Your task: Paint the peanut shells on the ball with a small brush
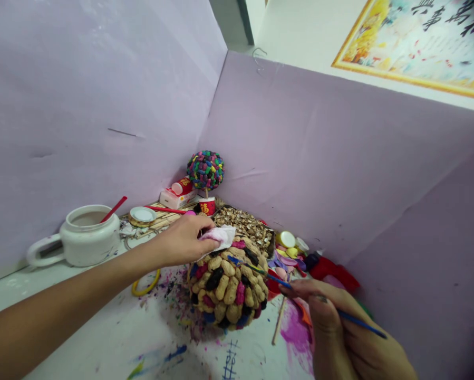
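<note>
A ball covered in peanut shells (229,285), some painted black, pink and blue, sits on the paint-stained white table (102,327). My left hand (183,240) rests on the ball's top, fingers closed on a crumpled white tissue (221,236). My right hand (347,332) at the lower right pinches a thin blue paintbrush (268,274). The brush tip touches the upper part of the ball.
A white mug-like pot (84,235) with a red stick stands at the left. Behind are a multicoloured ball on a small red cup (205,171), a tray of shell pieces (244,224), lids, a yellow ring (145,287) and paint pots (296,253). Purple paper walls (339,174) enclose the corner.
</note>
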`<action>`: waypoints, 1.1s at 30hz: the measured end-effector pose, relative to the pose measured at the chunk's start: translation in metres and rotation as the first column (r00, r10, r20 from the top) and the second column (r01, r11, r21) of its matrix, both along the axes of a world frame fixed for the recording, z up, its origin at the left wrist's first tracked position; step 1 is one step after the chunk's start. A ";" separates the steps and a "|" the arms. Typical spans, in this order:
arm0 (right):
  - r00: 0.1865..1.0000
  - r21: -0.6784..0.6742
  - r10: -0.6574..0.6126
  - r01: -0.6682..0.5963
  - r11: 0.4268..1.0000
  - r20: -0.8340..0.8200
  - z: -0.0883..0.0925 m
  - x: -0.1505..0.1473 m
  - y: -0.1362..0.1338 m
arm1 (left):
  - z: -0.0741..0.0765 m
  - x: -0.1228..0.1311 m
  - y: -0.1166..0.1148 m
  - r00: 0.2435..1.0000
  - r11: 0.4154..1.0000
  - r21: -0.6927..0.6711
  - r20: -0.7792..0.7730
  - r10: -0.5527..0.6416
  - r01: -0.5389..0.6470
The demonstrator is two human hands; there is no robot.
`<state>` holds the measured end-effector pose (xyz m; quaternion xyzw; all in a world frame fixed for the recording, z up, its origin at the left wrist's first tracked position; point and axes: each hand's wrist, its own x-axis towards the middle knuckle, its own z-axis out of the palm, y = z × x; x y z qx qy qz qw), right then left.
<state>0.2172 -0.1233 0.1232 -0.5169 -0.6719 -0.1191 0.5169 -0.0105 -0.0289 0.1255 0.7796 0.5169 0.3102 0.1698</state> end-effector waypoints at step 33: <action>0.955 -0.774 0.102 -0.287 0.564 -0.280 -0.017 0.001 0.046 | -0.013 -0.023 0.035 0.996 0.964 -0.267 0.086 0.028 -0.004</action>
